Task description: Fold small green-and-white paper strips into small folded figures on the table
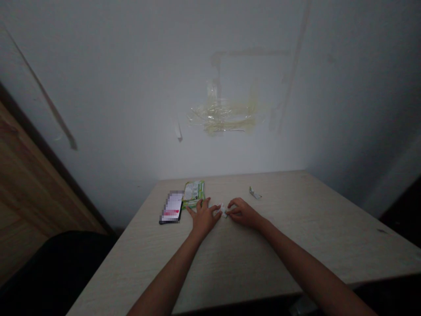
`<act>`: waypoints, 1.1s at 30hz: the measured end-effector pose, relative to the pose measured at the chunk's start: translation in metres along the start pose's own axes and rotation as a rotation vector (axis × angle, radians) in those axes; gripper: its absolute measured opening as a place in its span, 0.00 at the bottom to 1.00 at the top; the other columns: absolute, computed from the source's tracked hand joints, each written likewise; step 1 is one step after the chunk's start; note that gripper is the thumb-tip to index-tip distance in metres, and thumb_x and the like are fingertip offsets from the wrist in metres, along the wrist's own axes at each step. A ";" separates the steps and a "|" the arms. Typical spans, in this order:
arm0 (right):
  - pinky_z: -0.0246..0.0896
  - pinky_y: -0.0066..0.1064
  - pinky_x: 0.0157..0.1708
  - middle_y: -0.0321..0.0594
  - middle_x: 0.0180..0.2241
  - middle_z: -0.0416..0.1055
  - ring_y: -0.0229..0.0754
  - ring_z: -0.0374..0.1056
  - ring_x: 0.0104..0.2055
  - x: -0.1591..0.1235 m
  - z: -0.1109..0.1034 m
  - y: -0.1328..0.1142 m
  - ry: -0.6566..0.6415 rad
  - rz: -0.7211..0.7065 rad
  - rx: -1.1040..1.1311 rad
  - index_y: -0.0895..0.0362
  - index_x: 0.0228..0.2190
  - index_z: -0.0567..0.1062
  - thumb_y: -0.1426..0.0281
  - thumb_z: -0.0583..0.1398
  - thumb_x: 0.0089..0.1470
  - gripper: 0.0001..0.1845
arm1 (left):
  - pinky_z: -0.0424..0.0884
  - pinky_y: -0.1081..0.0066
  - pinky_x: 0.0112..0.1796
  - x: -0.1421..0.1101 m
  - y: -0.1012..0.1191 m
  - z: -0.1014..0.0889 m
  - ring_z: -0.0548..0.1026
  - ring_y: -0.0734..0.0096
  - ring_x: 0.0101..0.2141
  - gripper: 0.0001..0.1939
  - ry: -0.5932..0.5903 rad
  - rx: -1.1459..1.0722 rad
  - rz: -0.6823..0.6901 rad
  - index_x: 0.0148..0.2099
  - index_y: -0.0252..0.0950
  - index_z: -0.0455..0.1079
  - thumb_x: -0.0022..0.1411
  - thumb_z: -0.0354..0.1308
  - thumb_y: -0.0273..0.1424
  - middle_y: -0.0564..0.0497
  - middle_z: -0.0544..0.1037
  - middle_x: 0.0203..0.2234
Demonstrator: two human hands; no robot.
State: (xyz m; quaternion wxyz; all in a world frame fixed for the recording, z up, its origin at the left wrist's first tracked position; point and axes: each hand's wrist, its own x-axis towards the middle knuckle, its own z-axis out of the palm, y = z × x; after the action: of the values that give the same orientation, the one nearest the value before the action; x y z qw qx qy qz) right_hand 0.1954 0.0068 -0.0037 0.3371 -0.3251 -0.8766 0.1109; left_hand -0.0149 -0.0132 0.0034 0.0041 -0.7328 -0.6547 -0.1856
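A small crumpled white piece [223, 210], perhaps paper or wrapper, lies on the table between my two hands; its kind is too small to make out. From its left side, the thumb and index finger of my left hand [204, 217] close on its edge. The other left fingers spread over the table, near the lower edge of a green and white printed packet [194, 192]. On the opposite side my right hand [244, 213] pinches the piece with bent fingers.
Left of the packet lies a phone [171, 207] with its screen lit and blurred. A small twisted wrapper scrap [254, 193] sits beyond my right hand. The pale wooden table [329, 232] meets a wall [131, 87] with old tape on it. Something dark [59, 263] stands at the left.
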 end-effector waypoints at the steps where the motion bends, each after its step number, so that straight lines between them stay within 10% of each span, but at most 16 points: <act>1: 0.60 0.38 0.51 0.44 0.43 0.72 0.44 0.65 0.48 0.000 0.001 0.002 0.004 0.003 0.007 0.53 0.36 0.81 0.70 0.61 0.55 0.08 | 0.32 0.28 0.55 0.000 0.000 0.000 0.51 0.47 0.63 0.16 0.001 0.001 0.000 0.50 0.62 0.72 0.59 0.54 0.49 0.54 0.62 0.62; 33: 0.60 0.39 0.51 0.43 0.44 0.73 0.45 0.65 0.49 0.000 0.000 -0.003 0.019 -0.027 -0.002 0.50 0.36 0.82 0.68 0.62 0.54 0.08 | 0.32 0.27 0.54 0.001 0.002 0.001 0.52 0.46 0.62 0.17 0.025 -0.030 -0.021 0.48 0.61 0.73 0.58 0.52 0.53 0.53 0.65 0.60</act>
State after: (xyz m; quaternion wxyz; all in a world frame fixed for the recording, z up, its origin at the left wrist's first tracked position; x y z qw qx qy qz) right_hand 0.1944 0.0046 -0.0028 0.3465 -0.3146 -0.8778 0.1023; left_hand -0.0121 -0.0121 0.0030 -0.0006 -0.7234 -0.6595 -0.2043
